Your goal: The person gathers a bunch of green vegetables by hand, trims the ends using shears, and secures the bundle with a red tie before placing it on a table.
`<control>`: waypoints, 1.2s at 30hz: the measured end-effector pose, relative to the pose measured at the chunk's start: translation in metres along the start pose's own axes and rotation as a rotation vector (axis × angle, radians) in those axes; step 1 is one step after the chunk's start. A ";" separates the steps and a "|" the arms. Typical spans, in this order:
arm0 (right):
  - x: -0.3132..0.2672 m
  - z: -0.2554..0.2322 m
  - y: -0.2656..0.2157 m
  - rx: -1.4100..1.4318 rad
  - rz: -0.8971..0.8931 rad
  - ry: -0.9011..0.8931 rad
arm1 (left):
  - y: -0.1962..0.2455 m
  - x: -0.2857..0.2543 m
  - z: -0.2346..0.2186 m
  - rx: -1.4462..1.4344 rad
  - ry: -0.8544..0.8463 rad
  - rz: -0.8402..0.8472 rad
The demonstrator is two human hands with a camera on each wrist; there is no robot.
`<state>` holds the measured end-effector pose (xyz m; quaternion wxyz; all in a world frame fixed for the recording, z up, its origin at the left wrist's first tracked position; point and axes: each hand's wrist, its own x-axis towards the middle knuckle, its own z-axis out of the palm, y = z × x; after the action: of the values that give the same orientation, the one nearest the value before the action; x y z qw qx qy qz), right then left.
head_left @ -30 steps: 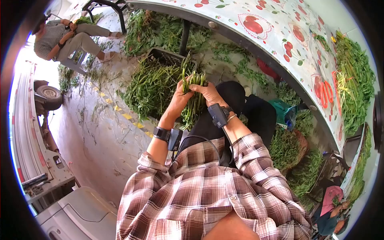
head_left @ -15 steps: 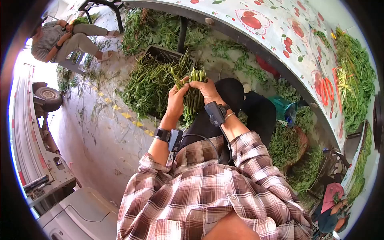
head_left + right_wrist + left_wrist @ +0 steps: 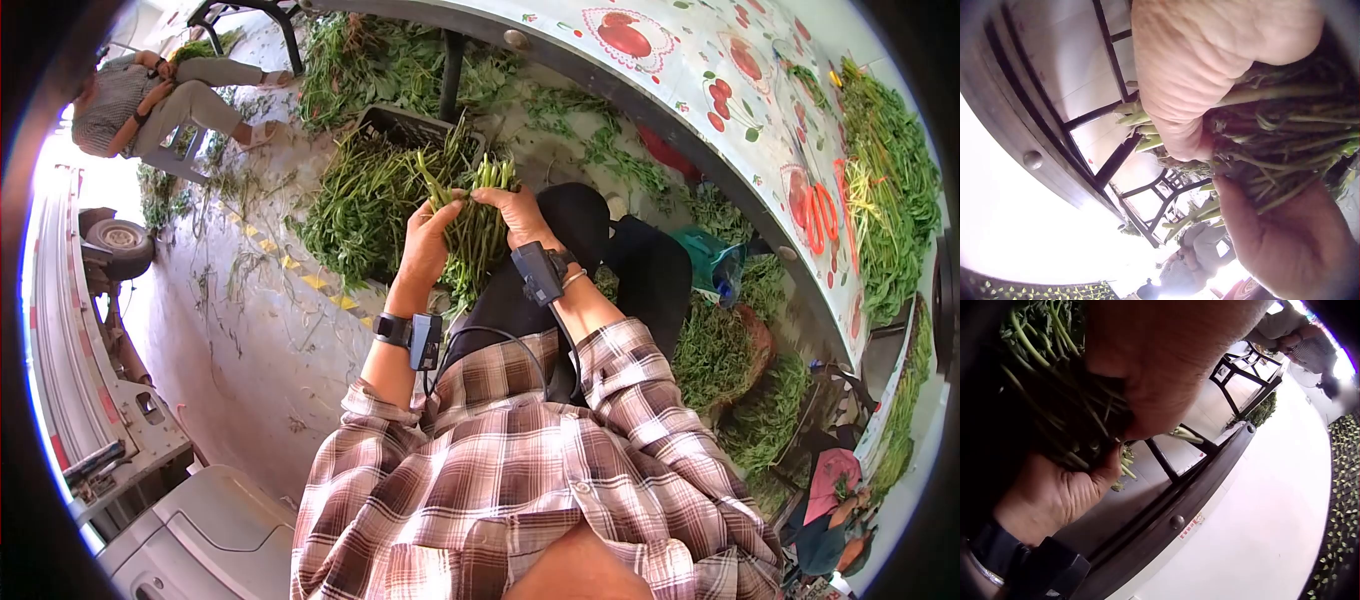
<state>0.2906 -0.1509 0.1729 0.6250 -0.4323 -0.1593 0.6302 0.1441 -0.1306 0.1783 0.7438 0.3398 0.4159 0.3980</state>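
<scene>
A bunch of green leafy stems (image 3: 482, 236) hangs below my hands over the lap, pale cut ends up. My right hand (image 3: 516, 214) grips the bunch near its top, thumb across the stems. Beside it on the left, my left hand (image 3: 427, 245) holds a few stems (image 3: 432, 180) that slant up to the left. The two thumbs come close together at the bunch. In the right wrist view, cut ends (image 3: 1141, 128) stick out past the right hand (image 3: 1210, 69), with the left hand (image 3: 1291, 244) opposite. The left hand's fingers are partly hidden behind the stems.
A black crate (image 3: 385, 122) heaped with greens (image 3: 350, 215) stands just beyond the hands. Rightward, a table with a cherry-print cloth (image 3: 690, 70) bears orange-handled scissors (image 3: 820, 222) and piled greens (image 3: 885, 200). A basket of greens (image 3: 715, 365) sits near the right knee. Another person (image 3: 150, 105) sits far left.
My left hand has drawn down and left, a little apart from the right hand. The stems in it now lean left instead of standing upright. The right hand keeps its hold on the bunch.
</scene>
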 end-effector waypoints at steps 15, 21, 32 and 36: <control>-0.002 0.005 0.000 -0.098 -0.049 -0.004 | 0.009 -0.001 -0.028 -0.114 0.104 0.203; -0.003 0.005 -0.003 -0.095 -0.015 0.002 | 0.010 -0.009 -0.017 -0.010 0.051 0.158; -0.001 0.001 -0.004 -0.073 0.022 -0.114 | 0.008 -0.005 -0.003 0.226 -0.077 0.191; -0.003 0.001 -0.006 -0.094 0.050 -0.168 | 0.006 -0.007 -0.005 0.134 -0.094 0.107</control>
<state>0.2937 -0.1520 0.1785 0.5726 -0.4103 -0.2298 0.6715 0.1352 -0.1330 0.1839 0.7156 0.4290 0.3875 0.3921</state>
